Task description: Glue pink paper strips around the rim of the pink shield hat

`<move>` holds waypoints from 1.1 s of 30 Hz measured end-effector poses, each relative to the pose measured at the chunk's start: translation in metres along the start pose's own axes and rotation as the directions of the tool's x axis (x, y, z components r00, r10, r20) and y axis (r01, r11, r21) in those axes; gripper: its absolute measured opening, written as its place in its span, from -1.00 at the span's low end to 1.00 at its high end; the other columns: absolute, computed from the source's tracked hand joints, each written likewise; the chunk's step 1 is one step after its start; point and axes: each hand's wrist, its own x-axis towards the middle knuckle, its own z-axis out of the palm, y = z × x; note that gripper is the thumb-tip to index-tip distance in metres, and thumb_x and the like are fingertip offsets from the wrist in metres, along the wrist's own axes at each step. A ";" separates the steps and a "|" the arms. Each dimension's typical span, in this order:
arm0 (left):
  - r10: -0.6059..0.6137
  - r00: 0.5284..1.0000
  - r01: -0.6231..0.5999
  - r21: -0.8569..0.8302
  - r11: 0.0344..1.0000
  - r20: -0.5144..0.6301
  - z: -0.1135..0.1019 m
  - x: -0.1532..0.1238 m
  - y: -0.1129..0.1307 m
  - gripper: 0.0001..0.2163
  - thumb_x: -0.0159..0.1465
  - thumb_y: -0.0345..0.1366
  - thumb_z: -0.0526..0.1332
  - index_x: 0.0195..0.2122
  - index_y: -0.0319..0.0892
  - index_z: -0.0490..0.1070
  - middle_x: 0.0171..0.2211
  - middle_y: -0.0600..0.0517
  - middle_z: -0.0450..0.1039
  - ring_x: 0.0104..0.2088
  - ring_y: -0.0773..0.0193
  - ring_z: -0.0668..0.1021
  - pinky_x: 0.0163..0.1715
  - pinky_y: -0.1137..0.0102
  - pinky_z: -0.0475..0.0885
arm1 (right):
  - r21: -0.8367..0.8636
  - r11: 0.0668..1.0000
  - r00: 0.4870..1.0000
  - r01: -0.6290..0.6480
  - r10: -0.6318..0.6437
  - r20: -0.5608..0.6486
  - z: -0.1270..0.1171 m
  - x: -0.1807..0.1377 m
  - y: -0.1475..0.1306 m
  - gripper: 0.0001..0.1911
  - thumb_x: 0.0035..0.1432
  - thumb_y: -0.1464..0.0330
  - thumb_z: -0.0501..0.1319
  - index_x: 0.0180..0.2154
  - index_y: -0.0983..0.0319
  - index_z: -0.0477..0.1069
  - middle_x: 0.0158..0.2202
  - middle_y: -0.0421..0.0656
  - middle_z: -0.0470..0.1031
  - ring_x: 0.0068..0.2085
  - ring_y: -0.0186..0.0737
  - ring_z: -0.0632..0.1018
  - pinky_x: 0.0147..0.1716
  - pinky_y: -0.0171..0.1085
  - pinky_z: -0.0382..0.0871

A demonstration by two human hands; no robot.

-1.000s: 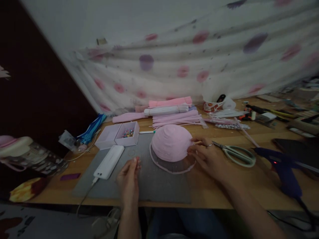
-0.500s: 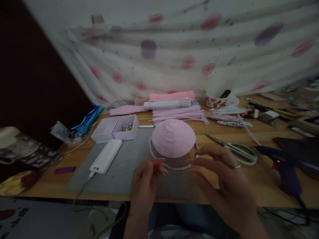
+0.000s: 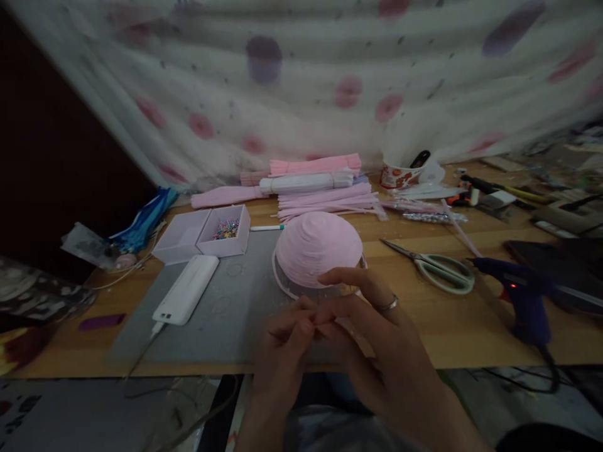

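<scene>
A pale pink ridged dome point(image 3: 318, 250) with a thin pink hoop around its base sits on the grey mat point(image 3: 226, 326). Just in front of it, my left hand point(image 3: 282, 355) is closed, thumb and fingers pinched together. My right hand point(image 3: 386, 342), with a ring on one finger, meets it fingertip to fingertip in a pinch. Whatever is between the fingertips is hidden or too small to make out. The right forefinger stretches across the dome's front edge in this view.
Scissors point(image 3: 438, 267) and a blue glue gun point(image 3: 516, 289) with a red light lie right. At left are a white power bank point(image 3: 186, 292) with a cable and a box of colourful beads point(image 3: 235, 242). Bundles of pink and white fuzzy stems point(image 3: 325, 182) lie behind.
My right hand has come in from the right, and its fingertips now meet those of my left hand. The view has tilted down and shifted slightly.
</scene>
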 end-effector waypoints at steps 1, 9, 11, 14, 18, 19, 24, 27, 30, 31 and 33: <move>0.005 1.000 -0.005 0.009 1.000 -0.014 0.000 0.000 0.000 -0.68 0.11 0.04 0.38 -0.53 -0.13 0.62 -0.50 0.06 0.37 -0.43 0.32 0.40 -0.40 0.43 0.31 | -0.003 1.000 1.000 -0.004 0.004 -0.011 0.000 0.000 0.000 -0.86 0.28 0.52 0.08 -0.22 0.20 0.34 0.02 -0.07 0.36 0.10 -0.27 0.40 0.06 -0.31 0.32; 0.018 0.969 -0.016 0.012 1.000 -0.248 0.000 0.001 -0.002 -0.73 0.09 0.00 0.42 -0.39 -0.10 0.66 -0.57 0.08 0.43 -0.49 0.39 0.41 -0.45 0.51 0.30 | 0.076 0.992 0.982 -0.104 0.114 -0.149 -0.006 -0.009 -0.002 -0.86 0.29 0.49 0.05 -0.25 0.13 0.27 -0.04 -0.17 0.37 0.00 -0.24 0.43 -0.06 -0.27 0.36; 0.002 0.972 -0.015 -0.053 0.999 -0.235 0.003 0.001 0.000 -0.69 0.10 0.04 0.39 -0.35 -0.11 0.67 -0.60 0.08 0.42 -0.52 0.40 0.42 -0.45 0.51 0.34 | 0.135 0.980 0.961 -0.149 0.176 -0.214 -0.010 -0.012 0.004 -0.84 0.32 0.47 0.02 -0.29 0.12 0.26 -0.13 -0.19 0.40 -0.07 -0.23 0.46 -0.15 -0.26 0.36; -0.026 0.983 0.003 -0.124 0.992 -0.183 0.007 0.001 0.005 -0.64 0.13 0.07 0.35 -0.30 -0.13 0.67 -0.60 0.06 0.42 -0.52 0.40 0.44 -0.45 0.51 0.37 | 0.107 0.977 0.924 -0.183 0.208 -0.321 -0.019 -0.016 0.018 -0.79 0.36 0.43 0.00 -0.36 0.13 0.26 -0.29 -0.21 0.41 -0.18 -0.21 0.49 -0.28 -0.25 0.33; -0.113 0.992 0.095 -0.286 0.954 -0.048 0.009 0.001 0.013 -0.69 0.23 -0.05 0.32 -0.23 -0.19 0.66 -0.57 0.07 0.41 -0.53 0.44 0.39 -0.41 0.52 0.38 | -0.097 0.961 0.917 -0.258 0.212 -0.338 -0.038 -0.021 0.038 -0.72 0.40 0.34 0.01 -0.40 0.15 0.31 -0.41 -0.22 0.39 -0.34 -0.25 0.48 -0.41 -0.27 0.27; -0.121 0.993 0.111 -0.320 0.941 -0.013 0.009 0.000 0.014 -0.70 0.25 -0.08 0.30 -0.21 -0.20 0.65 -0.57 0.07 0.39 -0.54 0.46 0.36 -0.40 0.52 0.38 | -0.140 0.952 0.913 -0.272 0.210 -0.349 -0.042 -0.022 0.043 -0.71 0.39 0.33 0.04 -0.42 0.15 0.32 -0.43 -0.23 0.39 -0.38 -0.26 0.46 -0.43 -0.26 0.26; -0.118 0.992 0.127 -0.338 0.932 0.045 0.010 -0.002 0.014 -0.73 0.31 -0.15 0.24 -0.15 -0.20 0.64 -0.54 0.07 0.37 -0.51 0.45 0.34 -0.38 0.51 0.38 | -0.176 0.917 0.839 -0.358 0.234 -0.491 -0.048 -0.029 0.056 -0.89 0.20 0.28 0.31 -0.34 0.12 0.41 -0.20 -0.13 0.47 -0.13 -0.07 0.50 -0.20 -0.11 0.35; -0.088 0.996 0.089 -0.253 0.963 0.017 0.014 -0.005 0.011 -0.72 0.29 -0.09 0.25 -0.18 -0.15 0.65 -0.55 0.07 0.40 -0.51 0.44 0.38 -0.38 0.53 0.38 | 0.019 0.943 0.851 -0.333 0.309 -0.424 -0.037 -0.028 0.042 -0.81 0.18 0.35 0.31 -0.14 0.10 0.42 -0.17 -0.16 0.48 -0.12 -0.13 0.52 -0.18 -0.15 0.42; -0.052 0.998 0.047 -0.113 0.992 -0.038 0.019 -0.011 0.005 -0.71 0.27 -0.03 0.25 -0.22 -0.08 0.66 -0.53 0.06 0.45 -0.45 0.39 0.45 -0.37 0.52 0.38 | 0.097 0.963 0.938 -0.251 0.267 -0.220 -0.024 -0.021 0.018 -0.93 0.23 0.39 0.24 -0.22 0.12 0.45 -0.31 -0.23 0.51 -0.28 -0.28 0.54 -0.33 -0.30 0.44; -0.042 0.997 0.039 -0.059 0.998 -0.061 0.021 -0.013 0.003 -0.72 0.27 -0.02 0.25 -0.22 -0.06 0.66 -0.50 0.05 0.48 -0.42 0.36 0.46 -0.36 0.51 0.38 | 0.123 0.966 0.950 -0.228 0.248 -0.188 -0.021 -0.018 0.012 -0.94 0.23 0.40 0.23 -0.24 0.13 0.46 -0.32 -0.24 0.52 -0.31 -0.30 0.55 -0.35 -0.32 0.44; -0.012 0.993 0.017 0.050 0.999 -0.115 0.026 -0.017 0.001 -0.74 0.26 -0.02 0.26 -0.21 -0.01 0.66 -0.43 0.04 0.53 -0.39 0.32 0.48 -0.34 0.46 0.40 | 0.168 0.963 0.952 -0.211 0.242 -0.187 -0.017 -0.015 0.004 -0.93 0.22 0.42 0.23 -0.25 0.16 0.47 -0.34 -0.24 0.54 -0.33 -0.33 0.56 -0.36 -0.35 0.46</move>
